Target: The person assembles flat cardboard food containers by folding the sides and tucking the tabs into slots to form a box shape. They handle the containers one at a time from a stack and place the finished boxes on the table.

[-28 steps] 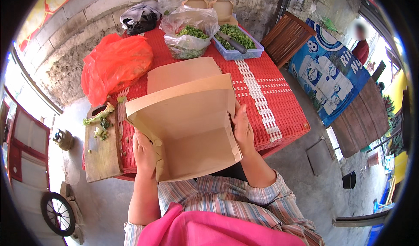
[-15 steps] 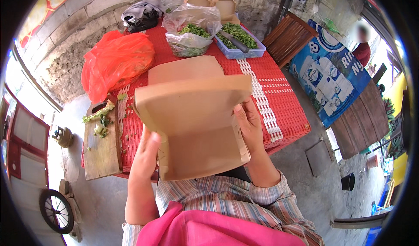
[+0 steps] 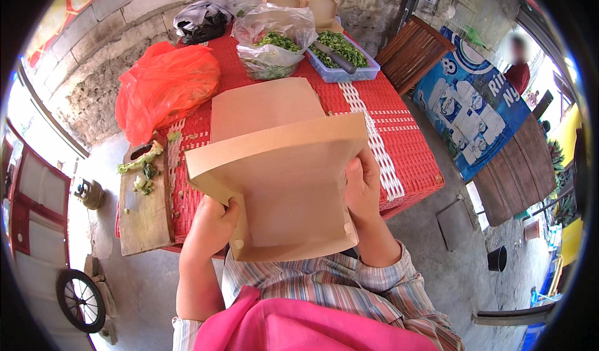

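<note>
A brown cardboard food box (image 3: 293, 207) is held between my hands above the near edge of the table, its open side tilted toward me. My left hand (image 3: 217, 225) grips the left wall, the thumb bent over its edge and the other fingers hidden behind the box. At the right wall, my right hand (image 3: 363, 187) closes with the thumb on the inner side. Beyond the raised far wall, a flat brown cardboard panel (image 3: 268, 105) lies over the table; whether it joins the box as its lid is hidden.
On the red woven table (image 3: 399, 145) are a red plastic bag (image 3: 168, 86), a cutting board (image 3: 146, 217) with vegetable scraps, a clear bag of chopped greens (image 3: 274, 45), and a blue tub (image 3: 359, 75) of greens with a knife (image 3: 337, 57) on top. A wooden chair (image 3: 412, 55) stands behind right.
The box has tipped and its far wall sits lower, its corners more squared. My left thumb has bent over the left wall, and my right hand has shifted slightly right.
</note>
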`<state>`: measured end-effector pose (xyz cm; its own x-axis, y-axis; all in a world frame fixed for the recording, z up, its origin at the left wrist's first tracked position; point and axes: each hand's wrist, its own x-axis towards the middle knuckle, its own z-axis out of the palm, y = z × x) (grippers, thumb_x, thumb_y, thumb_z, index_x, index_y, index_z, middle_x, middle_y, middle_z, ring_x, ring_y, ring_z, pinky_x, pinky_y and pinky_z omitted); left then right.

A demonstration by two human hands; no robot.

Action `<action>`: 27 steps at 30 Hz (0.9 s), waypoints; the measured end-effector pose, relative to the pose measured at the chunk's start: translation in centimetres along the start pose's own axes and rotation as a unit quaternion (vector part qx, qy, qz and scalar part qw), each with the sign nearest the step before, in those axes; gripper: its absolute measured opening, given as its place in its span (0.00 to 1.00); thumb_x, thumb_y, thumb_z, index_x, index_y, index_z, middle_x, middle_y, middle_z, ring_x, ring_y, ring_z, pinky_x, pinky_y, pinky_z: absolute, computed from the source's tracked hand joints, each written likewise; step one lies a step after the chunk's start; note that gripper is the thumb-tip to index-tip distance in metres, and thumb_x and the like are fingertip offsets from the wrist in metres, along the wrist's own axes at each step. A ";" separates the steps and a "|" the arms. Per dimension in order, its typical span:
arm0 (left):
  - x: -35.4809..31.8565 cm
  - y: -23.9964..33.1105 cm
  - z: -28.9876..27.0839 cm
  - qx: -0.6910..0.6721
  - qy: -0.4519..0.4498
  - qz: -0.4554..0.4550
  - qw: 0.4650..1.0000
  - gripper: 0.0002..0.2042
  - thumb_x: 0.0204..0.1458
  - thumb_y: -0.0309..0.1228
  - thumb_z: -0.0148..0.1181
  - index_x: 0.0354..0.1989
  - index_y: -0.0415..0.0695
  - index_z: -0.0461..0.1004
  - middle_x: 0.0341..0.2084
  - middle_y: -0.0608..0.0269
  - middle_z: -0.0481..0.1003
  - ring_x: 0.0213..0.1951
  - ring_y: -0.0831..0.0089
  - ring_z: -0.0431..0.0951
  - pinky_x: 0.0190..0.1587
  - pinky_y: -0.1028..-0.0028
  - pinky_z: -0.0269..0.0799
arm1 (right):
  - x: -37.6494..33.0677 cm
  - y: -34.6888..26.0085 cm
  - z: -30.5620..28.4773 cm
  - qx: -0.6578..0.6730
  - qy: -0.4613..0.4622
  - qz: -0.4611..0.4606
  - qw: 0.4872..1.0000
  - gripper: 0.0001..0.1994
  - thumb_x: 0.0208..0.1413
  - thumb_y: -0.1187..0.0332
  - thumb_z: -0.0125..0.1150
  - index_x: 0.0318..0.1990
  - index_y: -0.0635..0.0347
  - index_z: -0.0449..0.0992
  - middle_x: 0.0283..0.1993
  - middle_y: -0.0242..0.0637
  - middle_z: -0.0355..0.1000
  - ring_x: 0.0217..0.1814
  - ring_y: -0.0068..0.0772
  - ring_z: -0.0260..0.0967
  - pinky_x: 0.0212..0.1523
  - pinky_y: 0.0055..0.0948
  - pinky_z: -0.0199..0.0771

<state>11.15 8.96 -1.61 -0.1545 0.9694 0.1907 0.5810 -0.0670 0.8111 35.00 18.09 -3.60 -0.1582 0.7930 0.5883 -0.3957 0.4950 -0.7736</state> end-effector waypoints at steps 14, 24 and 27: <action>0.1 -1.8 1.9 -0.372 0.070 0.032 0.925 0.26 0.68 0.45 0.50 0.64 0.36 0.64 0.56 0.58 0.71 0.56 0.72 0.69 0.60 0.71 0.62 | 0.7 -0.4 0.8 0.024 0.034 -0.006 0.999 0.20 0.70 0.58 0.52 0.59 0.64 0.62 0.58 0.35 0.68 0.59 0.22 0.64 0.59 0.27 0.64; 1.2 -0.1 2.7 -0.342 0.096 0.028 0.934 0.16 0.70 0.36 0.48 0.55 0.37 0.72 0.36 0.72 0.73 0.38 0.86 0.66 0.41 0.83 0.61 | 3.6 -0.8 1.1 -0.097 0.144 0.045 0.984 0.28 0.67 0.64 0.57 0.71 0.52 0.55 0.56 0.39 0.69 0.56 0.32 0.68 0.60 0.36 0.65; 1.8 0.0 2.7 -0.306 0.113 0.036 0.945 0.10 0.69 0.31 0.49 0.50 0.38 0.72 0.36 0.73 0.72 0.36 0.87 0.65 0.40 0.83 0.60 | 5.0 0.7 -0.4 -0.461 0.096 -0.188 0.862 0.23 0.62 0.70 0.59 0.64 0.51 0.66 0.49 0.37 0.71 0.51 0.34 0.70 0.59 0.38 0.64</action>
<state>13.02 11.34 -2.80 -0.3380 0.8868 0.3151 0.0374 -0.3219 0.9460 34.28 22.56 -1.29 0.0124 0.5148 0.8572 0.5152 0.7315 -0.4467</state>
